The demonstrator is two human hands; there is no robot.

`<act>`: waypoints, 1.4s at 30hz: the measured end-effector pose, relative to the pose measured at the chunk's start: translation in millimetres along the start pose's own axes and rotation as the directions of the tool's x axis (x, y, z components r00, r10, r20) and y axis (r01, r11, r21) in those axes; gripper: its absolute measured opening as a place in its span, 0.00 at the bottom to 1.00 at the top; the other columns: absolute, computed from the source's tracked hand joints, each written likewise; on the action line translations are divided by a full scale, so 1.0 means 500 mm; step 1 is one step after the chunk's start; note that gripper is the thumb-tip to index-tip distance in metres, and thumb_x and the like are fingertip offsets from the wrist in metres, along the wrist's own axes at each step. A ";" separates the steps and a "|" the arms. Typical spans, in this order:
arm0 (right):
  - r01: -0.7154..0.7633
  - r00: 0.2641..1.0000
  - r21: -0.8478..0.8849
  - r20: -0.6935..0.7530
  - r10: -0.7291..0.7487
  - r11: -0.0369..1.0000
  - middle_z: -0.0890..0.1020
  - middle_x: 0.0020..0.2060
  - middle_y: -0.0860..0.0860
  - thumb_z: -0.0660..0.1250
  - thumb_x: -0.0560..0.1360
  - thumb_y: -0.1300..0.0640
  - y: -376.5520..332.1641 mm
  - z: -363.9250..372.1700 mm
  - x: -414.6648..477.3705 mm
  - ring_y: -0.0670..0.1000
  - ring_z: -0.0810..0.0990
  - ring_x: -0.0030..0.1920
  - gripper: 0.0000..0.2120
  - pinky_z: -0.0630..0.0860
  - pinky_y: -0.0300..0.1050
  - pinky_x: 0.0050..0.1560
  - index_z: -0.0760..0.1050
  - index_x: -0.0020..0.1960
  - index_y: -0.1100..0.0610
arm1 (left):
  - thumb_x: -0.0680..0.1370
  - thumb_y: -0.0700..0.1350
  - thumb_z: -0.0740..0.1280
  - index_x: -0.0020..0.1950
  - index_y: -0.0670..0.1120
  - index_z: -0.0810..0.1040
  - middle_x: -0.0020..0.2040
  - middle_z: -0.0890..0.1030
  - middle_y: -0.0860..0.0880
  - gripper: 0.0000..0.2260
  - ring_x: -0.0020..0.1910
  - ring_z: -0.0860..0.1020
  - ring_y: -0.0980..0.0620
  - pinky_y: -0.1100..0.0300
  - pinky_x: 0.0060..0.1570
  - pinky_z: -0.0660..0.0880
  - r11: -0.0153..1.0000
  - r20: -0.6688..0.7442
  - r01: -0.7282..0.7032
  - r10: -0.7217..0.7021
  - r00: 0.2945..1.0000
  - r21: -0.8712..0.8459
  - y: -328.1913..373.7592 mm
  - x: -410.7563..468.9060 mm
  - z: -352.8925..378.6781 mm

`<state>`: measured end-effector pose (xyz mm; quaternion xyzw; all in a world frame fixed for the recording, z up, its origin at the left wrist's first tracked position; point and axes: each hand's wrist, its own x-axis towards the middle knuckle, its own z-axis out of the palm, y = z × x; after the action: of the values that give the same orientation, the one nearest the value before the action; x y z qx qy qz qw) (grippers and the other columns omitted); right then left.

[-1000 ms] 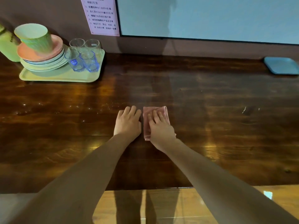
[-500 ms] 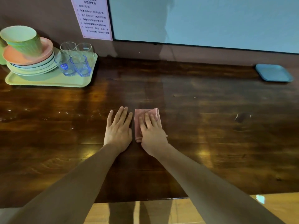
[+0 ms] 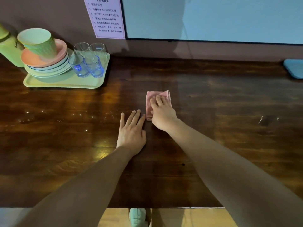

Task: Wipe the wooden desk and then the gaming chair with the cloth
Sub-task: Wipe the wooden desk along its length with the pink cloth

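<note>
pink cloth (image 3: pixel 153 102) lies pressed flat under the right hand (image 3: pixel 161 114); left hand (image 3: pixel 132 134) rests open on the tabletop (image 3: pixel 229 145); advise even pressure, overlapping strokes toward the specks.

Pink cloth (image 3: pixel 150 102), dark brown desk (image 3: pixel 213 128), pale green tray (image 3: pixel 62 82), blue-tinted glasses (image 3: pixel 86 66), orange plate (image 3: pixel 32 58)

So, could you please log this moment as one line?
right hand: presses pink cloth on wooden desk | left hand: flat on wooden desk, beside pink cloth | gaming chair: not in view
</note>
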<state>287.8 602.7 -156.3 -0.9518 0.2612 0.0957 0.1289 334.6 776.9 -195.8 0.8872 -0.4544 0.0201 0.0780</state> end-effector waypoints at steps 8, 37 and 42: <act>-0.009 0.998 0.056 0.055 0.006 0.998 0.43 0.85 0.52 0.72 0.78 0.40 0.003 0.032 -0.112 0.56 0.39 0.84 0.51 0.49 0.56 0.82 0.41 0.86 0.50 | 0.80 0.53 0.60 0.77 0.49 0.72 0.78 0.72 0.44 0.26 0.79 0.68 0.43 0.40 0.83 0.45 0.984 0.086 -0.079 0.066 0.994 0.159 0.010 0.025 -0.041; -0.078 0.996 0.011 0.044 0.077 0.997 0.47 0.85 0.54 0.67 0.83 0.48 0.028 -0.093 0.241 0.58 0.42 0.85 0.40 0.50 0.57 0.83 0.48 0.86 0.53 | 0.80 0.50 0.67 0.64 0.50 0.77 0.61 0.78 0.49 0.13 0.60 0.80 0.47 0.55 0.43 0.77 0.995 0.123 0.009 -0.021 0.992 0.102 -0.071 0.323 -0.047; -0.074 0.993 -0.053 0.092 0.079 0.996 0.44 0.85 0.55 0.67 0.82 0.44 0.023 -0.079 0.191 0.59 0.40 0.84 0.45 0.56 0.62 0.81 0.41 0.86 0.52 | 0.78 0.50 0.68 0.55 0.49 0.80 0.51 0.80 0.50 0.09 0.48 0.80 0.48 0.53 0.48 0.75 0.986 0.136 -0.050 0.028 0.990 0.162 -0.078 0.351 -0.059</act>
<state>367.3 536.4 -145.2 -0.9385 0.2885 0.1519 0.1135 470.1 662.7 -152.8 0.8809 -0.4725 -0.0004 -0.0265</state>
